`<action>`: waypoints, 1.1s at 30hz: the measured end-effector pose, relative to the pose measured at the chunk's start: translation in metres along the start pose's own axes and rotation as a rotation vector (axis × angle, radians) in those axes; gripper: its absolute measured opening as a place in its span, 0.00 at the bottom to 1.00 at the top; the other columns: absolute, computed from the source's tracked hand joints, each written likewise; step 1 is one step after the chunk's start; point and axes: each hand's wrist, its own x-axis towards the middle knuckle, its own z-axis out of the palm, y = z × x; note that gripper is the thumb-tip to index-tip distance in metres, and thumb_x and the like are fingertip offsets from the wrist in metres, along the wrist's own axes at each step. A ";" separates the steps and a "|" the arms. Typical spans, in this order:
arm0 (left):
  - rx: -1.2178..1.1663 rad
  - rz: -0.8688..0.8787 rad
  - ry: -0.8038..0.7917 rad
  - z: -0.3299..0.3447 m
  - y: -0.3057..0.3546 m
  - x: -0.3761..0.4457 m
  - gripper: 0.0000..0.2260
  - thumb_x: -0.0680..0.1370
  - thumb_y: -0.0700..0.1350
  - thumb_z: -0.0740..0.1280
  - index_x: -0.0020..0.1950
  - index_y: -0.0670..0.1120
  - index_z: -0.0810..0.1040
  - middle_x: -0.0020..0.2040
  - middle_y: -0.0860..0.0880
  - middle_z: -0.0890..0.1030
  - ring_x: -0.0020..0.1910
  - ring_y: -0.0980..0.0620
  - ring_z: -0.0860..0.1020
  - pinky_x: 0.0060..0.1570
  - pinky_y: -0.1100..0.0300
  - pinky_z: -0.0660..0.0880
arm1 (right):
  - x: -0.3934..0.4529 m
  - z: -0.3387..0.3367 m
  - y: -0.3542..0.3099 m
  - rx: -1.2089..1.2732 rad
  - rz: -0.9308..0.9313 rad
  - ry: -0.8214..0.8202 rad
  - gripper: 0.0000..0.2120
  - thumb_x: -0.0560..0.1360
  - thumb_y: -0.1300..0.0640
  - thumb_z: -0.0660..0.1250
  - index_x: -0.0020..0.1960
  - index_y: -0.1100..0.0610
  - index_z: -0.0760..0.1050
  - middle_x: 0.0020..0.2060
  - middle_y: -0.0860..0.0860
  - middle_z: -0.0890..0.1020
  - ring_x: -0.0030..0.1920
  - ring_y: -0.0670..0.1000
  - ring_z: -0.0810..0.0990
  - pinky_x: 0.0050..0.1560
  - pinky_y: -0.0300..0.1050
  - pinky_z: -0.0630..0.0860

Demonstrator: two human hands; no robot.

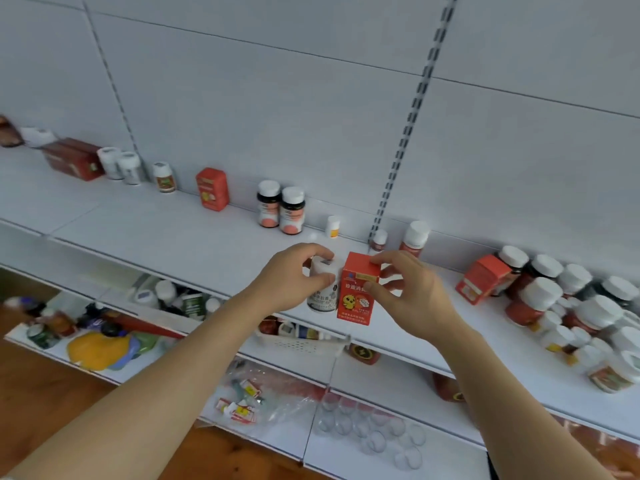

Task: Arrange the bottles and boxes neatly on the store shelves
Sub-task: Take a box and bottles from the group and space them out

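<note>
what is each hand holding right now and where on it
Left hand: white bottle, grip around its cap. Right hand: red box, grip at its top edge.

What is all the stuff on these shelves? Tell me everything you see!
white bottle: one, white, shelf front, in left grip
red box: one, red with a yellow chick, beside the white bottle, in right grip
dark bottles: two, white caps, shelf back, side by side
small bottle: one, white and yellow, shelf back
back box: one, red, upright at shelf back
bottle pile: many, white caps, crowded at shelf right
tilted box: one, red, leaning by the pile
clear cups: several, see-through, lowest shelf
left hand: holds the white bottle
right hand: pinches the red box
</note>
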 end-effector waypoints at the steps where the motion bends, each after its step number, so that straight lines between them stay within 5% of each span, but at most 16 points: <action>1: -0.001 -0.009 0.014 -0.010 -0.008 -0.004 0.15 0.76 0.47 0.72 0.62 0.54 0.77 0.61 0.57 0.77 0.56 0.59 0.74 0.52 0.63 0.75 | 0.004 0.011 -0.009 0.007 -0.008 -0.009 0.16 0.74 0.51 0.72 0.60 0.48 0.75 0.53 0.44 0.78 0.50 0.42 0.78 0.48 0.35 0.79; 19: 0.060 -0.156 0.174 -0.175 -0.115 0.045 0.14 0.76 0.47 0.72 0.61 0.54 0.79 0.59 0.57 0.79 0.57 0.59 0.77 0.50 0.63 0.74 | 0.178 0.145 -0.075 0.176 -0.190 -0.158 0.17 0.72 0.54 0.74 0.59 0.48 0.76 0.51 0.42 0.76 0.48 0.44 0.79 0.50 0.44 0.80; 28: 0.025 -0.188 0.167 -0.215 -0.174 0.078 0.13 0.75 0.47 0.72 0.59 0.56 0.79 0.59 0.57 0.79 0.57 0.58 0.77 0.54 0.56 0.78 | 0.239 0.200 -0.089 -0.042 -0.269 -0.299 0.24 0.69 0.45 0.76 0.62 0.48 0.76 0.51 0.45 0.75 0.47 0.45 0.79 0.51 0.43 0.79; 33: 0.001 -0.160 0.113 -0.248 -0.209 0.107 0.14 0.75 0.47 0.72 0.61 0.54 0.78 0.60 0.57 0.79 0.57 0.58 0.77 0.56 0.57 0.76 | 0.271 0.229 -0.099 -0.131 -0.182 -0.194 0.21 0.71 0.45 0.74 0.62 0.49 0.76 0.52 0.45 0.75 0.48 0.45 0.78 0.52 0.44 0.77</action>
